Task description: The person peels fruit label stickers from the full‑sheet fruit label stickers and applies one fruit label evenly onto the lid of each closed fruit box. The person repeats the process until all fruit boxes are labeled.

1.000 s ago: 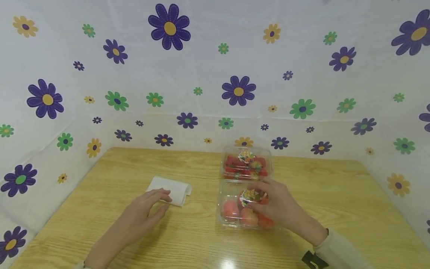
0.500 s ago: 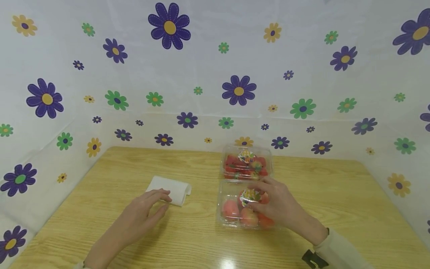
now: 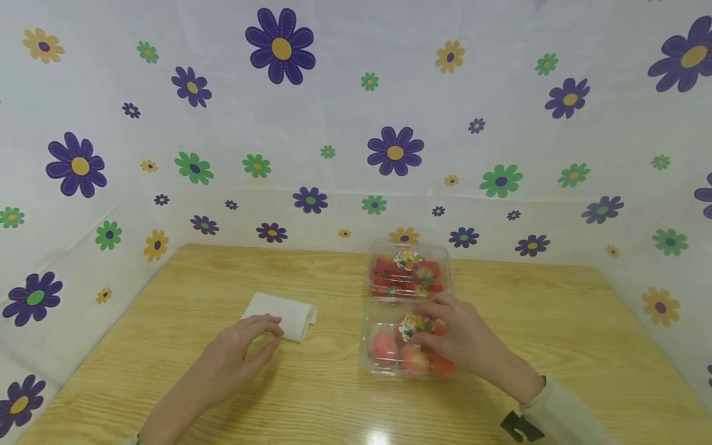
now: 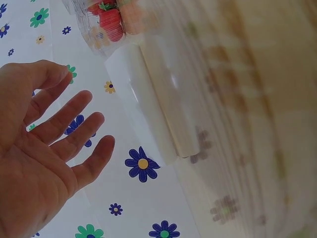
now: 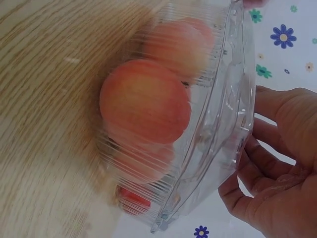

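My right hand (image 3: 470,340) rests on the lid of the front clear plastic box (image 3: 369,324), its loosely bent fingers and thumb touching around a colourful fruit sticker (image 3: 414,327). Through the box wall in the right wrist view, several round orange-red fruits (image 5: 143,101) show; they look like peaches or apples. My left hand (image 3: 236,346) hovers at the near edge of a curled white sheet (image 3: 283,308), fingers relaxed. In the left wrist view that hand (image 4: 44,144) appears apart from the sheet (image 4: 141,106) and holds nothing.
Directly behind the front box stands a second lidded clear box (image 3: 381,250) with strawberries and other fruit, bearing a similar sticker (image 3: 408,260). A wood-grain table (image 3: 322,395) carries everything. White flower-printed sheeting (image 3: 328,93) encloses the back and sides.
The front box and its sticker have shifted very slightly to the right under my right hand. My left hand and the white sheet stay where they were.
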`<move>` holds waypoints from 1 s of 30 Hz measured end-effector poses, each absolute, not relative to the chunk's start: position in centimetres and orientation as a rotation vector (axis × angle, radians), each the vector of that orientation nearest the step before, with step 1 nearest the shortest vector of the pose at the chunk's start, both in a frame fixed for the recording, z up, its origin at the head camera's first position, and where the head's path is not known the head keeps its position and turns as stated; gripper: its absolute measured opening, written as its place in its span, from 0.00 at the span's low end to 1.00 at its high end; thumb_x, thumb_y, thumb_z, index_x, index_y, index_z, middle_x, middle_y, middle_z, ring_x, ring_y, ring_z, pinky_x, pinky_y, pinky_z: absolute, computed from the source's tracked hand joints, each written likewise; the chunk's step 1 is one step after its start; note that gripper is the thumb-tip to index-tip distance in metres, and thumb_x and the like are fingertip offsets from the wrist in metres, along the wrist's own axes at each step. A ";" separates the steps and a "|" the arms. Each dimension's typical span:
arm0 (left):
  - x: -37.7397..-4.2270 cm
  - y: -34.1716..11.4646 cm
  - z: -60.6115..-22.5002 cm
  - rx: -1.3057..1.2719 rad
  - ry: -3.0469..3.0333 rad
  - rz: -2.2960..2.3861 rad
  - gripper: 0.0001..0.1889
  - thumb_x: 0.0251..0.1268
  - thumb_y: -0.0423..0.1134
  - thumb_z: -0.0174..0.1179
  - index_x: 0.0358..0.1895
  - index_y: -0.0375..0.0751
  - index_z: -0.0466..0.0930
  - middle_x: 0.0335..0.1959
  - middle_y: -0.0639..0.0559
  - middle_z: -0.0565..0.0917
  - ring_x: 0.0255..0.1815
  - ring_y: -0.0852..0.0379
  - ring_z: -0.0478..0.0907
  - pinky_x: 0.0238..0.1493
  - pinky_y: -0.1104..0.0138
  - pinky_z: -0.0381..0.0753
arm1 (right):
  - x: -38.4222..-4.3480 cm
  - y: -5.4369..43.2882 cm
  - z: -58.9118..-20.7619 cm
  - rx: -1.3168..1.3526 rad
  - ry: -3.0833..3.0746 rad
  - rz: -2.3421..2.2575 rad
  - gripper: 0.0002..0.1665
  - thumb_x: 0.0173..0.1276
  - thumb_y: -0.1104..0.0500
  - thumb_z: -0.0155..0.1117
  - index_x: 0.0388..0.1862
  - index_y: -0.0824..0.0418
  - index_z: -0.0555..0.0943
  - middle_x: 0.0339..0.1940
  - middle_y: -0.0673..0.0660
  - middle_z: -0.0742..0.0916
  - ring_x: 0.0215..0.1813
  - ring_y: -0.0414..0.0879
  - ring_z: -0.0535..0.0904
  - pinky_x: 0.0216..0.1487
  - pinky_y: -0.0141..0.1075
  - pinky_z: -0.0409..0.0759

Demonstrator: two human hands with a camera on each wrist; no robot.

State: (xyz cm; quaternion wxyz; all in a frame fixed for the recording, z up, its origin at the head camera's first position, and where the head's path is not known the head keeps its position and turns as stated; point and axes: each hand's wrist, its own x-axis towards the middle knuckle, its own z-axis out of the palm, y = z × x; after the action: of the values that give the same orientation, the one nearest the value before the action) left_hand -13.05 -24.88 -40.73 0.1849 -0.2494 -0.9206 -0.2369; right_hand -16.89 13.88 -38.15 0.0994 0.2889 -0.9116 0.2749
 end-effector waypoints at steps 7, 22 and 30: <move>-12.9 -24.9 -40.8 -0.685 -2.630 -0.688 0.09 0.66 0.31 0.67 0.45 0.47 0.84 0.56 0.47 0.88 0.58 0.45 0.85 0.56 0.50 0.85 | -16.9 13.9 -38.3 0.895 -2.650 0.814 0.20 0.57 0.62 0.80 0.50 0.61 0.89 0.48 0.56 0.90 0.50 0.50 0.87 0.51 0.46 0.88; -12.9 -24.9 -40.8 -0.681 -2.641 -0.697 0.08 0.67 0.31 0.67 0.46 0.47 0.83 0.56 0.47 0.88 0.58 0.45 0.85 0.56 0.50 0.85 | -17.0 13.8 -38.8 0.983 -2.438 0.848 0.19 0.50 0.77 0.77 0.38 0.60 0.88 0.36 0.51 0.89 0.35 0.40 0.84 0.36 0.32 0.85; -13.0 -24.9 -40.8 -0.673 -2.663 -0.709 0.08 0.69 0.32 0.66 0.47 0.48 0.83 0.57 0.47 0.87 0.59 0.45 0.85 0.57 0.50 0.85 | -17.2 13.7 -38.7 1.029 -2.456 0.798 0.16 0.52 0.76 0.76 0.35 0.60 0.87 0.32 0.51 0.88 0.33 0.39 0.85 0.38 0.33 0.86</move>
State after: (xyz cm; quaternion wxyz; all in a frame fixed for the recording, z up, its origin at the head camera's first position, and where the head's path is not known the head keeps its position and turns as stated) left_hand -12.96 -24.88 -40.75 0.1518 -0.2343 -0.9279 -0.2469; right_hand -17.17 13.73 -38.69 0.1798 0.3641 -0.8691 0.2822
